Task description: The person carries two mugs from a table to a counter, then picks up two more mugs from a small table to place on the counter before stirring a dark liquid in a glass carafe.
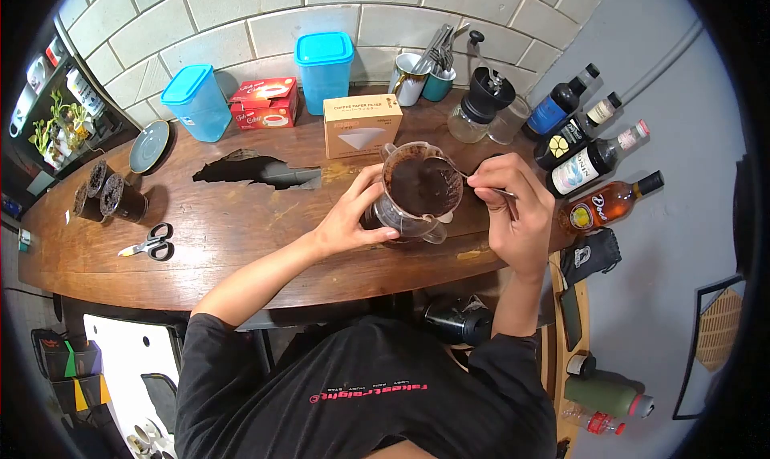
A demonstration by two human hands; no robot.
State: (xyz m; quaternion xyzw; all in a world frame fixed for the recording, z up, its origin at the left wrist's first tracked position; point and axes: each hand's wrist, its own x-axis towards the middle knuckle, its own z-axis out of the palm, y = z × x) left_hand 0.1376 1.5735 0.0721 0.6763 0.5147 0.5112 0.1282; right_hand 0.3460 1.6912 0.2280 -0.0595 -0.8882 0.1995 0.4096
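My left hand point(353, 210) is wrapped round the left side of a clear glass vessel point(399, 222). On top of the vessel sits a dripper point(391, 158) with dark, wet-looking coffee grounds point(419, 185) inside. Between the thumb and fingers of my right hand point(517, 206) is a thin metal spoon point(504, 192), and its far end reaches into the grounds at the dripper's right side. Just behind the dripper stands a coffee paper filter box point(362, 128).
Scissors point(152, 242), dark-filled cups point(124, 200) and a plate point(150, 147) lie left. A jagged hole point(257, 170) breaks the wooden table point(265, 218). Blue-lidded containers point(325, 74), a red box point(265, 104), a utensil cup point(409, 80) and a grinder point(481, 102) stand behind; several bottles point(605, 202) stand right.
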